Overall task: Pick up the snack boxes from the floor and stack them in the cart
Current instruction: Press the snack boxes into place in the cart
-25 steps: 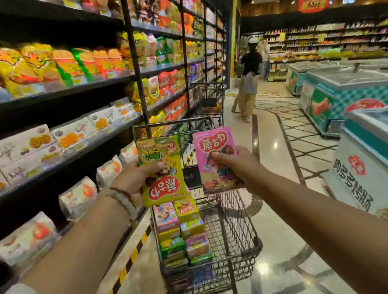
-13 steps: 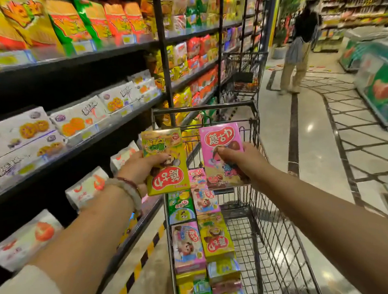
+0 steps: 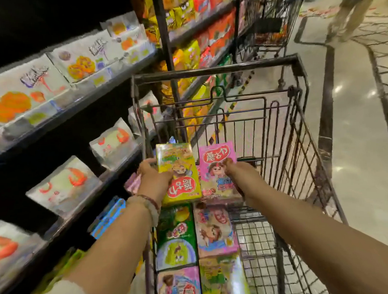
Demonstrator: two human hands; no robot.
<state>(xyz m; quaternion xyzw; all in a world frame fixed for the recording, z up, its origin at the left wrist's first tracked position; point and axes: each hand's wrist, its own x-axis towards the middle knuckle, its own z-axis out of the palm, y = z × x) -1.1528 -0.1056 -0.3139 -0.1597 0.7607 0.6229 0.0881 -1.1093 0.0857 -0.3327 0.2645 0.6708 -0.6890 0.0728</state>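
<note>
My left hand is the left grip, and it is clamped on the yellow box, with my fingers curled round the box's 9 o'clock edge. My right hand is the right grip, and it is clamped on the pink box, with my fingers pinching its 3 o'clock side. The two boxes sit side by side, edges just touching, with the yellow one at 9 o'clock of the pink one. Both are inside the cart, near its far end, just above the stacked boxes that fill the cart's 9 o'clock half in two rows.

The yellow box is tall and flat, with a cartoon face and a red oval near its bottom. The pink box has a red oval with white letters at its top and a cartoon child under it. The picture is a bit blurry, so I cannot read small words.

Half a second ago I held both boxes up high, at the level of the cart's handle bar. Now they are lower, down inside the basket and close to the pile. My view also tips down more, so I see less of the aisle and more of the shelf at 9 o'clock. Another cart stands at 12 o'clock.
</note>
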